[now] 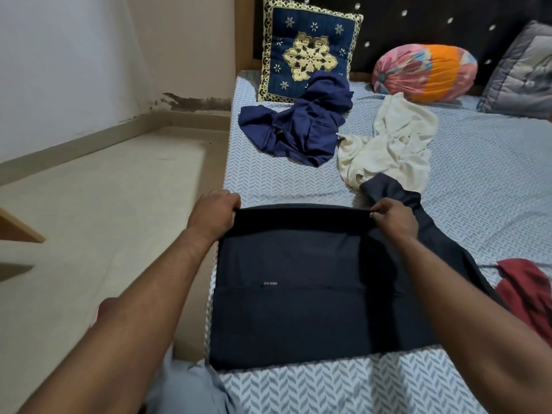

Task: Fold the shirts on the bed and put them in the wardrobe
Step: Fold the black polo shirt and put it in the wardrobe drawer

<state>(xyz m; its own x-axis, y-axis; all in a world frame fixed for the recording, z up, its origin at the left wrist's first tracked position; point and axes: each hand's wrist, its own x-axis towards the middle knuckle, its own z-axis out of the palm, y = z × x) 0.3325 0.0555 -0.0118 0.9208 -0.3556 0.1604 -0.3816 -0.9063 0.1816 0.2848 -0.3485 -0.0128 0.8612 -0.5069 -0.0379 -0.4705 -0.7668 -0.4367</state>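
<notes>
I see both grips clamped on the dark navy shirt (298, 279), which lies flat on the near left part of the bed (283, 177). My left grip (216, 215) pinches its far left corner, and my right grip (394, 218) pinches its far right corner, so the cloth spreads nearward from both hands. A sleeve runs out past the right grip. Farther off lie a crumpled blue shirt (298, 127) and a cream shirt (388, 147). A maroon garment (525, 288) sits at the right.
</notes>
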